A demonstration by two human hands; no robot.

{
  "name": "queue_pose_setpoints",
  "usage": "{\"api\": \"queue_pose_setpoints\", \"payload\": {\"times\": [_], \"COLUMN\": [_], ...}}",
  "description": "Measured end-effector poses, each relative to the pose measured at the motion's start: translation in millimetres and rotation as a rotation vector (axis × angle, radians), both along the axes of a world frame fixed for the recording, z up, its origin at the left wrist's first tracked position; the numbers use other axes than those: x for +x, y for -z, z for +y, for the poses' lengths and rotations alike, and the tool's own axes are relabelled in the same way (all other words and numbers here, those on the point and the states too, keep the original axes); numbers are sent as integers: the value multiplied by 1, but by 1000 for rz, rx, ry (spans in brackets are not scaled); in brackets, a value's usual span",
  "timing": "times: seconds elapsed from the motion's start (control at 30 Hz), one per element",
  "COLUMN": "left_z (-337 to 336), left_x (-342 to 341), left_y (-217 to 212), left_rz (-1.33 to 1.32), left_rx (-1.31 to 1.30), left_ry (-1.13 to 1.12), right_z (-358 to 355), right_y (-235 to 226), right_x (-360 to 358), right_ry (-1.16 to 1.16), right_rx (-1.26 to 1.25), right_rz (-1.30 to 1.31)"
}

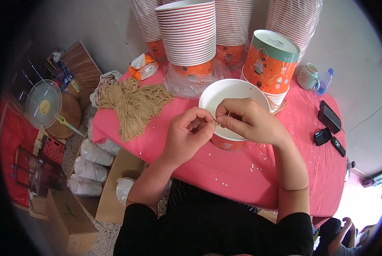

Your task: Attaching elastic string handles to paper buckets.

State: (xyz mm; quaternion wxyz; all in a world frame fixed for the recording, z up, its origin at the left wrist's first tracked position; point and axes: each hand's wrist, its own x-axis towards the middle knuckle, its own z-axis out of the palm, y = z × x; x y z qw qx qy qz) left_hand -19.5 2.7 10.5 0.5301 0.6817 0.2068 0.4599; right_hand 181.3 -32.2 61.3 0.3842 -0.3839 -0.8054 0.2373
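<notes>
Both my hands meet over the near left part of an orange paper bucket (228, 144) with a white inside, standing on the table. My left hand (186, 135) is closed in a pinch on a thin tan cord (212, 123). Against its fingertips, my right hand (253, 121) pinches the same cord between thumb and forefinger. Only a short bit of the cord shows; the rest is hidden by the fingers. To the left lies a loose heap of tan cords (133, 104). A tall orange bucket with a green band (271, 64) stands upside down behind my right hand, on stacked buckets.
Tall stacks of buckets (186, 36) line the back of the pink-covered table (199, 179). Small white dots are scattered near its front. At right are a mug (307, 77), a bottle (325, 81) and a black case (329, 116). Cartons (71, 219) and a fan (44, 104) stand left; another person (344, 239) sits lower right.
</notes>
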Motion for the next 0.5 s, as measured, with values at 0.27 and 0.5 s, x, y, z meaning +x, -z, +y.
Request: {"api": "queue_pose_setpoints", "payload": {"times": [0.27, 0.5], "left_z": [-1, -1], "left_x": [4, 1], "left_y": [4, 4], "left_rz": [-39, -97], "left_rx": [225, -43], "left_ry": [-129, -27], "right_z": [3, 5], "right_y": [4, 3], "right_x": [1, 1], "right_ry": [-64, -46], "right_rx": [-245, -362], "right_rz": [138, 194]}}
